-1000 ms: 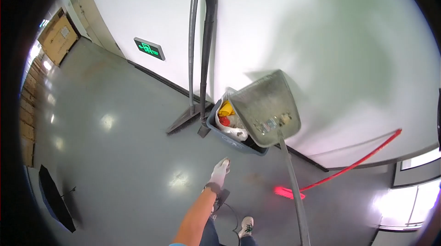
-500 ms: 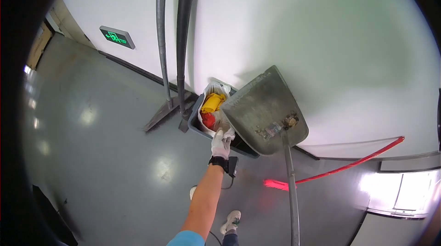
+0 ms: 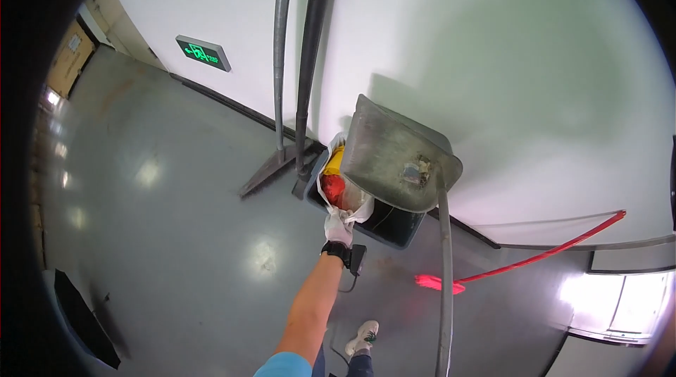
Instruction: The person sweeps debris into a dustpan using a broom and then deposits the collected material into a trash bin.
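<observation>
My left hand [image 3: 339,228], in a white glove with a black strap at the wrist, is closed on the near rim of a white bin liner [image 3: 362,209]. The liner sits in the left part of a dark grey bin [image 3: 398,233] against the wall; a yellow item [image 3: 334,161] and a red item [image 3: 332,188] lie inside. Over the bin hangs a grey long-handled dustpan [image 3: 380,155], tilted, with a small clump of debris [image 3: 417,171] near its handle joint. Its handle [image 3: 446,285] runs off the lower edge. My right hand is out of view.
A broom [image 3: 274,166] and a black-handled tool [image 3: 306,109] lean on the wall left of the bin. A red-handled broom [image 3: 542,254] rests against the wall at right. A green exit sign [image 3: 203,52] is on the wall; my shoe [image 3: 362,338] stands below.
The dustpan has shifted left over the bin liner and changed its tilt; its debris looks more bunched. My left hand keeps hold of the liner's rim. The whole view has shifted slightly.
</observation>
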`<action>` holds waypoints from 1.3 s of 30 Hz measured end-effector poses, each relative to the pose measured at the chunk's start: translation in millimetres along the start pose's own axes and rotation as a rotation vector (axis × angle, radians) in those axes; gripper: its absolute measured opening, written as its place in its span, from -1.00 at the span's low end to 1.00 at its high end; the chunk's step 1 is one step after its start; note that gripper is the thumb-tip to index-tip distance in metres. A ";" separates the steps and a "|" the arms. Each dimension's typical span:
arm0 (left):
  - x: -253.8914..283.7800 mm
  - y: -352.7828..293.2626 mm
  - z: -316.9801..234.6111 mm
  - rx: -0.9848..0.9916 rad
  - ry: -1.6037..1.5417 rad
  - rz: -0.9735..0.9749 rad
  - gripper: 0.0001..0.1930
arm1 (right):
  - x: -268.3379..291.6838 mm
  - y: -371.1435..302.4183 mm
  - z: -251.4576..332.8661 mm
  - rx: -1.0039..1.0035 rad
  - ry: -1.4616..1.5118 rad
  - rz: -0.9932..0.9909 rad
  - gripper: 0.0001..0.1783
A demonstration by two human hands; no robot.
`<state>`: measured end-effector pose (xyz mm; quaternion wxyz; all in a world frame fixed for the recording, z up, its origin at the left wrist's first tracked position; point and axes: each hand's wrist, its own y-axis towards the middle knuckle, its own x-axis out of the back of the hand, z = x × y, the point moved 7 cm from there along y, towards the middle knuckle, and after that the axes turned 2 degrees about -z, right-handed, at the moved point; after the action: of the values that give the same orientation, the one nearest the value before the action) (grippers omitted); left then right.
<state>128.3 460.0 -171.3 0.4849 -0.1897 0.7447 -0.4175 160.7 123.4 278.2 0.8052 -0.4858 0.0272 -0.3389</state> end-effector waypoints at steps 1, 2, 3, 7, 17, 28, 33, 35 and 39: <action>-10.5 -8.1 3.5 -0.010 0.016 0.021 -0.89 | -1.2 1.9 0.6 0.000 -0.002 -0.007 -0.47; -21.8 -15.6 6.9 -0.019 0.033 0.043 -0.88 | -4.9 3.8 5.4 0.034 -0.004 -0.002 -0.46; -25.3 -18.8 5.5 -0.013 0.048 0.011 -0.88 | -8.7 4.6 9.7 0.069 -0.011 0.016 -0.45; -39.0 -8.2 11.1 0.000 0.077 0.057 -0.87 | -14.7 15.5 5.7 0.079 -0.080 0.012 -0.43; -51.5 -2.4 21.1 0.001 0.084 0.181 -0.94 | -33.5 14.7 37.2 0.202 -0.524 -0.104 -0.35; -57.6 -0.6 17.6 -0.024 0.063 0.205 -0.88 | -38.3 16.8 36.2 0.202 -0.747 -0.132 -0.30; -70.7 -19.5 19.7 0.036 0.049 0.117 -0.97 | -39.8 18.2 30.7 0.168 -0.749 -0.135 -0.31; -62.6 -8.2 20.1 0.016 0.065 0.160 -0.90 | -40.4 16.5 28.7 0.182 -0.760 -0.135 -0.32; -58.5 0.3 17.3 -0.012 0.074 0.241 -0.81 | -40.2 14.3 24.8 0.294 -0.739 -0.148 -0.34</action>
<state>170.3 492.9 -141.7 0.5027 -0.0863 0.7820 -0.3583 146.5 169.7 268.3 0.7951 -0.4551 -0.3482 -0.1989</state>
